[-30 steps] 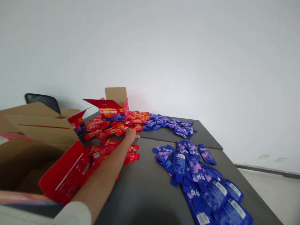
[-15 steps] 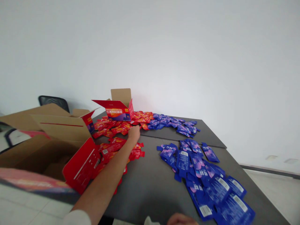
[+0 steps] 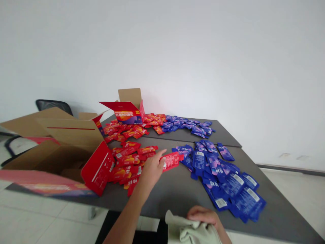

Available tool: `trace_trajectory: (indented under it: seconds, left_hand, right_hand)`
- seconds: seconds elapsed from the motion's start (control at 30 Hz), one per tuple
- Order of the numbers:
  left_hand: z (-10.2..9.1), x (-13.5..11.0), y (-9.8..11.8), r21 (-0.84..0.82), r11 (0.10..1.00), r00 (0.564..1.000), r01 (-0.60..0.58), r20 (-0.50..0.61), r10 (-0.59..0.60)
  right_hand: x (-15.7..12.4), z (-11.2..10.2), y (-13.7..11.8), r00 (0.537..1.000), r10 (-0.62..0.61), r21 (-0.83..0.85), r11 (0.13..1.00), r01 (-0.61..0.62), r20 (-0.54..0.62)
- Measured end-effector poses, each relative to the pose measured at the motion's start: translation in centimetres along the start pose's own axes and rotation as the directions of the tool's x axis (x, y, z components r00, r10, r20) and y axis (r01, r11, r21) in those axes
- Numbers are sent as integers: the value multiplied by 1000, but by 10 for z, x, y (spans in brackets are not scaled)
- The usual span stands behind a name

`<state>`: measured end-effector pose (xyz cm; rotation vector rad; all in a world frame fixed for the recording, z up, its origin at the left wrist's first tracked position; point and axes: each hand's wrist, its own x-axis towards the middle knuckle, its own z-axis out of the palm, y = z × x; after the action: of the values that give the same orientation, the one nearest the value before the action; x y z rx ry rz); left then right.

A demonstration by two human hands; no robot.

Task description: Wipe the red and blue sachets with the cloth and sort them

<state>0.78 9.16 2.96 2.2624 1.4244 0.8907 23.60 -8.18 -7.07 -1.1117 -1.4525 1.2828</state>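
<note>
Starts at far left with a black mesh chair back (image 3: pixel 54 106), in front of the pale wall (image 3: pixel 203 67) and beyond the near carton (image 3: pixel 50 189). Comes next to that carton, open at the left end of the dark table (image 3: pixel 167 184), brown inside and red outside, with flaps splayed (too shadowed deep within to make out). Shows, farther back, an open red box (image 3: pixel 128 117) with white characters on the front and one brown flap upright. Has the far red heap (image 3: pixel 122 132) of sachets spread in front of and beside that box, and the near red heap (image 3: pixel 128 159), overlapping and loose, just right of the carton.

Grips a single red sachet (image 3: pixel 172 161) at its left end with the left hand (image 3: pixel 152 166), thumb and forefinger at the edge, between the near red heap and the blue one opposite. Cannot tell whether touching the tabletop underneath. Holds a bunched pale green cloth (image 3: pixel 195 234) in the right hand (image 3: pixel 203 217), fingers curled over, by the table's near edge.

Goes on rightward to the far blue heap (image 3: pixel 182 122), meeting the red, then the near blue heap (image 3: pixel 215 169), fanned toward the near right. Ends with pale floor (image 3: pixel 281 189) past the table's edge.
</note>
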Motion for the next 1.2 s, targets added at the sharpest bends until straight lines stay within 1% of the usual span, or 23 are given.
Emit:
trace_trajectory:
  seconds: [0.07, 0.13, 0.2, 0.27, 0.4, 0.47, 0.5, 0.57, 0.63, 0.7, 0.73, 0.77, 0.83, 0.87, 0.9, 0.93, 0.97, 1.0, 1.03, 1.07, 1.13, 1.17, 1.2]
  left_hand:
    - [11, -27, -2, -28, 998, 998, -54, 19, 55]
    - [19, -49, -7, -51, 984, 985, -174, 10, 174]
    - [24, -64, -12, -55, 955, 957, -290, 10, 291]
    - [26, -77, -16, -49, 932, 931, -358, 60, 361]
    - [26, -100, -26, -83, 915, 880, -395, 252, 402]
    - [24, -112, -34, -96, 918, 867, -385, 303, 396]
    - [24, -118, -39, -89, 922, 870, -378, 307, 386]
    - [22, -128, -49, -61, 926, 885, -373, 277, 375]
    - [21, -136, -58, -39, 919, 895, -392, 214, 391]
    - [19, -141, -64, -34, 897, 886, -440, 150, 440]
    - [18, -143, -66, -33, 884, 876, -466, 125, 466]
    - [17, -144, -67, -31, 871, 865, -490, 108, 490]
    - [16, -144, -69, -19, 846, 841, -533, 99, 532]
    - [15, -144, -69, -10, 836, 831, -548, 103, 546]
    - [15, -144, -70, -1, 827, 822, -562, 109, 558]
    - [15, -144, -71, 8, 819, 814, -574, 113, 570]
    - [16, -143, -72, 16, 811, 807, -585, 112, 580]
    - [18, -143, -73, 23, 804, 801, -594, 108, 589]
    - [20, -143, -75, 32, 799, 797, -601, 105, 595]
    - [22, -143, -76, 40, 797, 795, -603, 104, 597]
    - [26, -143, -79, 60, 800, 801, -597, 107, 589]
    - [28, -143, -80, 69, 803, 805, -592, 107, 584]
    - [30, -143, -81, 78, 806, 809, -587, 106, 579]
  right_hand:
    - [-1, 2, -3, 997, -78, -2, 997, 78, 5]
    - [-2, 4, -6, 990, -144, 2, 990, 144, -6]
    - [-4, 7, -10, 985, -167, 21, 985, 168, -43]
    - [-6, 9, -13, 982, -169, 33, 985, 172, -82]
    - [-8, 10, -17, 982, -173, 25, 984, 176, -71]
    - [-8, 10, -19, 981, -181, 13, 983, 183, -73]
    - [-8, 10, -19, 980, -183, 9, 983, 184, -84]
    - [-9, 11, -20, 975, -187, 2, 982, 188, -121]
    - [-9, 13, -20, 960, -186, -33, 983, 183, -211]
    - [-7, 17, -19, 917, -166, -87, 986, 144, -362]
    - [-5, 19, -19, 880, -144, -103, 989, 109, -453]
    - [-1, 21, -19, 831, -114, -105, 992, 67, -544]
    - [7, 26, -22, 714, -72, -98, 995, 6, -697]
    - [13, 30, -25, 658, -80, -111, 994, -5, -749]
    - [19, 34, -28, 616, -115, -149, 989, -4, -779]
    - [25, 38, -32, 593, -172, -209, 978, 7, -787]
    - [31, 44, -36, 594, -244, -287, 958, 24, -767]
    - [36, 51, -39, 618, -320, -375, 926, 45, -718]
    - [42, 58, -41, 664, -388, -465, 883, 68, -639]
    - [47, 65, -42, 725, -435, -552, 829, 90, -534]
    - [56, 77, -40, 846, -439, -690, 713, 123, -303]
    - [59, 80, -38, 889, -407, -737, 664, 129, -211]
    - [63, 80, -36, 916, -372, -772, 624, 124, -153]
